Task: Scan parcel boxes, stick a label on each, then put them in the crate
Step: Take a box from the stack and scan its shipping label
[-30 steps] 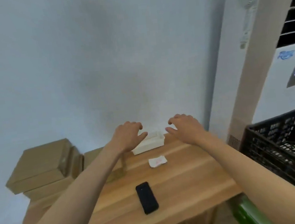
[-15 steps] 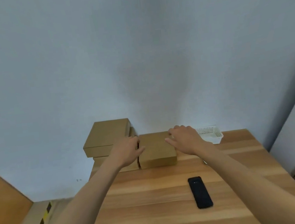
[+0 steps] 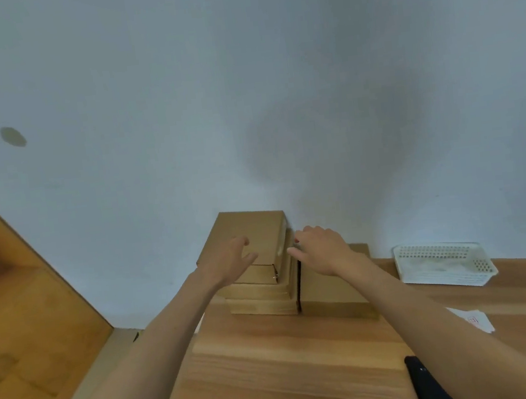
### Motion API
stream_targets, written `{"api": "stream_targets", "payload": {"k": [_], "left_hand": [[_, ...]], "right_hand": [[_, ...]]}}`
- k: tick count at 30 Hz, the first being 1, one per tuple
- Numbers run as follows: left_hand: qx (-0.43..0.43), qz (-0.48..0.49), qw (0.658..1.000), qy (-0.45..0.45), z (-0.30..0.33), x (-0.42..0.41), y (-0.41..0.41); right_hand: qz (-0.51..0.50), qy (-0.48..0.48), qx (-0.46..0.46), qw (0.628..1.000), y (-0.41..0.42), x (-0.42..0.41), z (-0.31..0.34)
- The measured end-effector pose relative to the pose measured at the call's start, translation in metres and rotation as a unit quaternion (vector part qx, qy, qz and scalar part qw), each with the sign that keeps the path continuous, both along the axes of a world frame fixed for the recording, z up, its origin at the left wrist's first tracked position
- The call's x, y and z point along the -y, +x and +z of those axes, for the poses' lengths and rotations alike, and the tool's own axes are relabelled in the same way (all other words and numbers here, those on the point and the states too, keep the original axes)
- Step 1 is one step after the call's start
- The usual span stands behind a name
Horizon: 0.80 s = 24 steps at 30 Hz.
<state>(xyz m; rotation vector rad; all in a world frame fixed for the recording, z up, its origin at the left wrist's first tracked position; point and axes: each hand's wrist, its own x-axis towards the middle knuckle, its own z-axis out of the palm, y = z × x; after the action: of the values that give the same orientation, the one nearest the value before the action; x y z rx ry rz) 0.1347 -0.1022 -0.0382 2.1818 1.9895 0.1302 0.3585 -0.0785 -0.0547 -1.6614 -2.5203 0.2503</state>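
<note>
A wooden panel (image 3: 23, 325) stood at far left. On the wooden worktop (image 3: 291, 376), a stack of cardboard parcel boxes (image 3: 261, 284) sat against the wall. The left hand (image 3: 229, 262) hovered over the top box (image 3: 252, 236), fingers spread and loosely curved, gripping nothing. The right hand (image 3: 321, 246), likewise spread, reached beside the stack above a single parcel box (image 3: 331, 293) touching it. Further right lay a white perforated tray (image 3: 442, 264), a paper label (image 3: 475, 319) and a black handheld scanner (image 3: 428, 384). The crate was out of view.
</note>
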Motion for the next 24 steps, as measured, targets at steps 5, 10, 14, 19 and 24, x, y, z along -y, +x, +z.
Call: {"api": "stream_targets", "payload": {"k": [5, 10, 14, 19, 24], "left_hand": [[-0.017, 0.008, 1.0, 0.008, -0.02, -0.029, -0.038], [0.003, 0.023, 0.999, -0.023, -0.056, -0.073, -0.093], [0.019, 0.047, 0.998, -0.046, -0.095, -0.11, -0.139], [0.066, 0.063, 0.994, -0.066, -0.139, -0.145, -0.173], [0.239, 0.114, 0.953, -0.151, -0.178, -0.166, -0.189]], "right_hand": [[0.007, -0.04, 0.008, 0.999, -0.041, -0.039, -0.022], [-0.062, -0.058, -0.003, 0.996, -0.081, -0.074, -0.059], [-0.173, -0.093, -0.029, 0.98, -0.109, -0.097, -0.095], [-0.331, -0.171, -0.104, 0.922, -0.129, -0.113, -0.133], [-0.37, -0.236, -0.264, 0.859, -0.131, -0.121, -0.164]]}}
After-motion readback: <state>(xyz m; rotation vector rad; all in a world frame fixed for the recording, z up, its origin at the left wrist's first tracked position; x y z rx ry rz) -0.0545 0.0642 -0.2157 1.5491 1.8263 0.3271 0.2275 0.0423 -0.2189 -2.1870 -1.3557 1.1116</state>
